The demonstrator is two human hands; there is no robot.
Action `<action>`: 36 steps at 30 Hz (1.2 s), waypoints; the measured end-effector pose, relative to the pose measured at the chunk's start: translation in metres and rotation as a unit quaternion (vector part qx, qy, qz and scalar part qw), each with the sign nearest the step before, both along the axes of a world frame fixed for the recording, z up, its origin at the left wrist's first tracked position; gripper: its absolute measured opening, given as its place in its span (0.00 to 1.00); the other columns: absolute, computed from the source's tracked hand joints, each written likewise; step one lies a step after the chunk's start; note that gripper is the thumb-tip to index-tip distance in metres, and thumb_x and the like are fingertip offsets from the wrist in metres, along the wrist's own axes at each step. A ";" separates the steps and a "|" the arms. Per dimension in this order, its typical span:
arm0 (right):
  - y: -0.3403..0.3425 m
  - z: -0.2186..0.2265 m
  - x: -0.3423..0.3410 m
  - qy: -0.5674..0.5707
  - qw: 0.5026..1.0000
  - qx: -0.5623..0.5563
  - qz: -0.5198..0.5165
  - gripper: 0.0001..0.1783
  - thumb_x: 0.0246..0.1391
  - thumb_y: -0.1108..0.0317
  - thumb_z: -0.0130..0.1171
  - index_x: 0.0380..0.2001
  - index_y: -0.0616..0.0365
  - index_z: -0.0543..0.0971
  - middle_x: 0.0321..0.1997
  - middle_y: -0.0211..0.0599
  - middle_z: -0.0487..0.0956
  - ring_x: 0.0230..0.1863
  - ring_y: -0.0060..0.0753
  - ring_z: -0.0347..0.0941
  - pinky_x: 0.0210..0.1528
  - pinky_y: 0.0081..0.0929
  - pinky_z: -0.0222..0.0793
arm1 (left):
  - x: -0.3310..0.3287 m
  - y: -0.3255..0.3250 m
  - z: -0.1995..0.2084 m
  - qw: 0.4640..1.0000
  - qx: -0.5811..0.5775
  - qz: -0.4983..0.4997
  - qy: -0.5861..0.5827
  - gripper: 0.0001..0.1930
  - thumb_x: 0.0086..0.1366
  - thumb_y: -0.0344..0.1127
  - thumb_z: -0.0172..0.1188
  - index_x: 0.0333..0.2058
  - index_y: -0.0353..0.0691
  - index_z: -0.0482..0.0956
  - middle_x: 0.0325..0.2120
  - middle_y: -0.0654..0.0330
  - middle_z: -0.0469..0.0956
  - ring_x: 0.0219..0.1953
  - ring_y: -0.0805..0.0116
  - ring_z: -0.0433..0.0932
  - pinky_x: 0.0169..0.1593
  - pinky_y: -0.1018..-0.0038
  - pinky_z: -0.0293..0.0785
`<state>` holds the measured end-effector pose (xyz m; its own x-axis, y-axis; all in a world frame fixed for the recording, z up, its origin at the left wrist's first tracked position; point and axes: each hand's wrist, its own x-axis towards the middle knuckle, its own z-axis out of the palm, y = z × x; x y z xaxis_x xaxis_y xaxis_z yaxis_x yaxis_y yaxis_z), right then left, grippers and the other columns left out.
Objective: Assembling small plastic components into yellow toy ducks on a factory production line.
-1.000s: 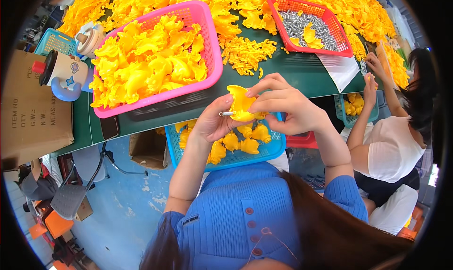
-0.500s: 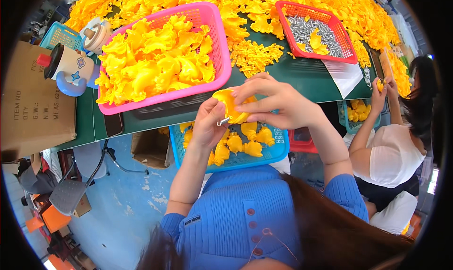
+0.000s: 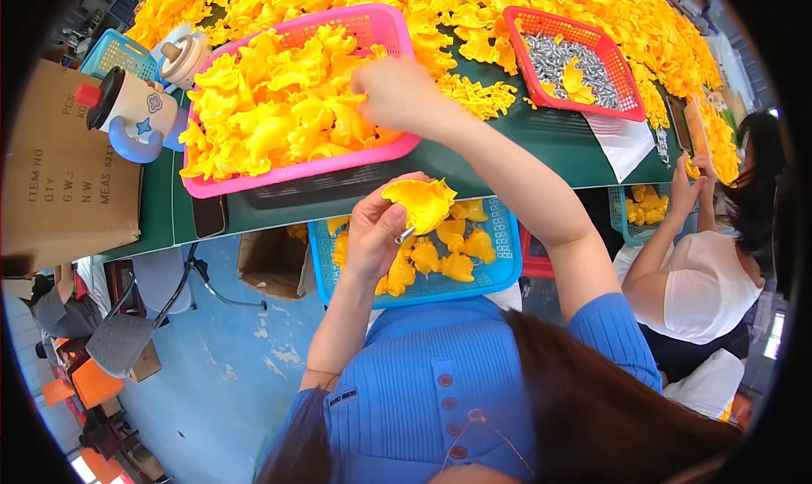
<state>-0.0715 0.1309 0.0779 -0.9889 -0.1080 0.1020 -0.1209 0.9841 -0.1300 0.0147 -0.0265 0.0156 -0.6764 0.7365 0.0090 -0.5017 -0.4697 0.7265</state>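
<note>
My left hand (image 3: 375,233) grips a curved yellow plastic shell (image 3: 420,203) above the blue basket, and a small silver metal cylinder (image 3: 404,236) pokes out below it by the fingertips. My right hand (image 3: 393,95) is over the right side of the pink basket (image 3: 404,40), close to its heap of yellow shells (image 3: 279,103). Motion blurs that hand, so I cannot make out whether its fingers hold anything. Under my left hand, the blue basket (image 3: 505,272) bears several rounded yellow pieces (image 3: 457,266).
A red basket (image 3: 628,82) of silver metal cylinders (image 3: 575,65) stands on the green table (image 3: 474,167). Yellow parts (image 3: 584,2) are piled behind. At left are a cream cup (image 3: 135,107), a phone (image 3: 208,217) and a carton (image 3: 72,171). A co-worker (image 3: 706,281) sits at right.
My right hand has left the yellow shell and moved up and left to the pink basket. My left hand still holds the shell, now with its outer side showing.
</note>
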 end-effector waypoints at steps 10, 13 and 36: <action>0.059 0.019 0.042 -0.057 0.718 -0.693 -0.024 0.14 0.55 0.67 0.48 0.42 0.61 0.75 0.41 0.33 0.76 0.46 0.23 0.70 0.50 0.21 0.62 | 0.002 0.009 -0.004 1.000 0.004 -0.019 -0.024 0.23 0.59 0.36 0.55 0.51 0.30 0.66 0.48 0.53 0.71 0.50 0.65 0.71 0.54 0.71 0.66; 0.085 0.007 0.086 -0.049 0.695 -0.715 -0.052 0.14 0.55 0.68 0.47 0.41 0.63 0.74 0.40 0.32 0.75 0.47 0.21 0.68 0.51 0.21 0.60 | 0.001 0.006 -0.003 0.999 -0.004 -0.007 -0.033 0.23 0.60 0.36 0.55 0.51 0.30 0.66 0.48 0.53 0.71 0.50 0.65 0.71 0.54 0.70 0.66; 0.122 -0.063 0.158 0.225 0.952 -0.117 -0.173 0.24 0.37 0.58 0.68 0.35 0.63 0.75 0.35 0.41 0.71 0.37 0.40 0.71 0.38 0.29 0.68 | 0.000 0.047 -0.018 0.997 -0.011 0.007 -0.078 0.24 0.64 0.41 0.50 0.53 0.32 0.61 0.50 0.55 0.67 0.51 0.63 0.70 0.52 0.68 0.72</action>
